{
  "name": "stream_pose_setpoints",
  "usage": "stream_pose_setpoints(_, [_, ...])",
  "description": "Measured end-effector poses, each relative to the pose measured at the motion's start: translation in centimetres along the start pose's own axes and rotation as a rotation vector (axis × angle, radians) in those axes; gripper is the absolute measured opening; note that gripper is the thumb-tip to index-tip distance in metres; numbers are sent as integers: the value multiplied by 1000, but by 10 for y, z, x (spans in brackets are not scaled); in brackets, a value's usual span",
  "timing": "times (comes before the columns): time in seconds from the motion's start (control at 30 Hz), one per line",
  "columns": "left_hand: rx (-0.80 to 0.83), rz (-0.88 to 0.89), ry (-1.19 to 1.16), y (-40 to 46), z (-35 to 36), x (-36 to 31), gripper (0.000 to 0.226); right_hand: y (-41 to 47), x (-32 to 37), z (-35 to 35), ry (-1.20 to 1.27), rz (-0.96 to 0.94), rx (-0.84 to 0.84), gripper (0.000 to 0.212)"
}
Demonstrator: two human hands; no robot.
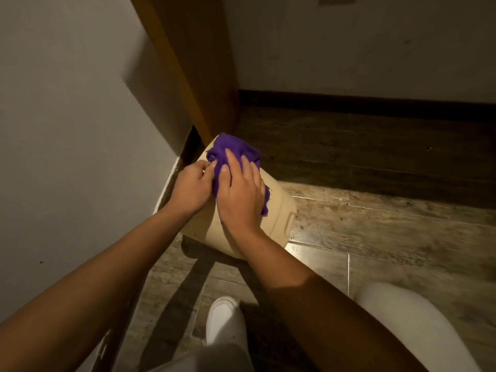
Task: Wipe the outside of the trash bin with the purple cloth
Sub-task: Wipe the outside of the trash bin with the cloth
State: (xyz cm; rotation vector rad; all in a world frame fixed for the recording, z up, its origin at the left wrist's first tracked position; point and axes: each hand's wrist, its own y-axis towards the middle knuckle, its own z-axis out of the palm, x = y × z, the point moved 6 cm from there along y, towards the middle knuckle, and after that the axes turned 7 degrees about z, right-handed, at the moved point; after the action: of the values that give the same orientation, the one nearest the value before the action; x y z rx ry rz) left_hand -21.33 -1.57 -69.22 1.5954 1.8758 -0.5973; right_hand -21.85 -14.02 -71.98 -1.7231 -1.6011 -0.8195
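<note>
A beige plastic trash bin (279,210) lies tipped on its side on the wooden floor, close to the wall corner. A crumpled purple cloth (233,151) rests on the bin's upper side. My right hand (241,191) lies flat on the cloth and presses it against the bin. My left hand (192,185) is beside it on the left, its fingers curled and touching the cloth's edge and the bin. The hands hide part of the cloth and of the bin's top.
A white wall (67,130) runs along the left. A brown wooden door (196,63) stands just behind the bin. Dark skirting (375,106) lines the far wall. My white shoe (224,320) and my light-trousered knee (410,323) are on the floor below.
</note>
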Motion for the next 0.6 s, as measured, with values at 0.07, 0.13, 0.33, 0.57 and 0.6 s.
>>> stream_pose_setpoints(0.07, [-11, 6, -1, 0, -2, -2, 32, 1, -4, 3, -113, -22, -3, 58])
stream_pose_setpoints(0.13, [-17, 8, -6, -1, -3, -3, 35, 4, -15, 3, -175, -15, 1, 61])
stream_pose_setpoints(0.33, [-6, -26, -19, -18, -1, -2, 32, 8, -84, -4, -135, 216, -4, 60])
stream_pose_setpoints(0.57, [-32, 10, 27, -27, -5, 0, 36, -2, -192, -23, -58, 762, 17, 48])
stream_pose_setpoints(0.6, [-29, 17, 34, -27, -5, 0, 37, 1, -194, -26, -46, 782, 11, 46])
